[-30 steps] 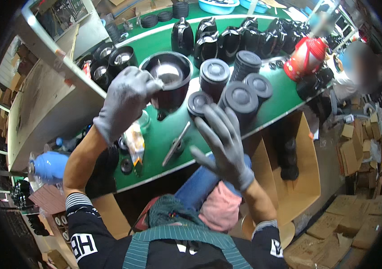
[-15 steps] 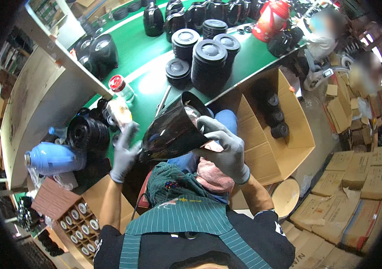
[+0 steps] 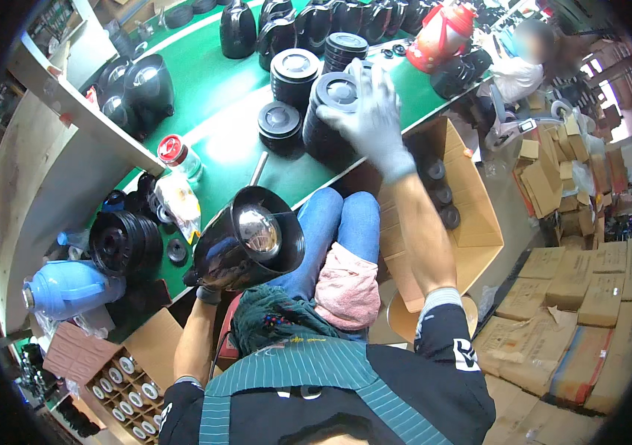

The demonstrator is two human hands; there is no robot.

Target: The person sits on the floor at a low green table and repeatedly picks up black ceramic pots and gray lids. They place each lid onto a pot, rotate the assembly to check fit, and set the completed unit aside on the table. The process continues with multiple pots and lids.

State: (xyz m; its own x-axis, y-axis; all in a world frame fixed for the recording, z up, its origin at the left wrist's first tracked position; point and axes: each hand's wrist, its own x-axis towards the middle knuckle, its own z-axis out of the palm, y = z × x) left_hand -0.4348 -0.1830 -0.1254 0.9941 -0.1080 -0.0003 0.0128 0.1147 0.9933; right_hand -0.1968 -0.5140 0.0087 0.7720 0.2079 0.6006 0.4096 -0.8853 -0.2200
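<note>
A glossy black flask body (image 3: 219, 248) lies tilted over my lap, its wide mouth toward the right. A silvery rounded liner (image 3: 258, 230) shows inside. My left hand (image 3: 208, 295), in a grey glove, holds it from below; the flask hides most of the fingers. My right hand (image 3: 375, 119), also gloved, reaches out to a tall stack of round black discs (image 3: 319, 137). Its fingers are spread over the stack's right side, and whether they touch I cannot tell. Shorter disc stacks (image 3: 280, 122) stand beside it on the green table (image 3: 230, 144).
A red-lidded jar (image 3: 175, 152) and a metal rod (image 3: 259, 169) are on the table. Left are a light-blue flask (image 3: 71, 288) and black rings (image 3: 123, 241). An open carton (image 3: 472, 215) stands right. Black jugs (image 3: 238, 30) and a red flask (image 3: 440, 37) line the back, near a person (image 3: 516, 74).
My right hand has let go of the flask body and moved forward to the disc stack. The flask has shifted left and turned its mouth upward, with my left hand now under it.
</note>
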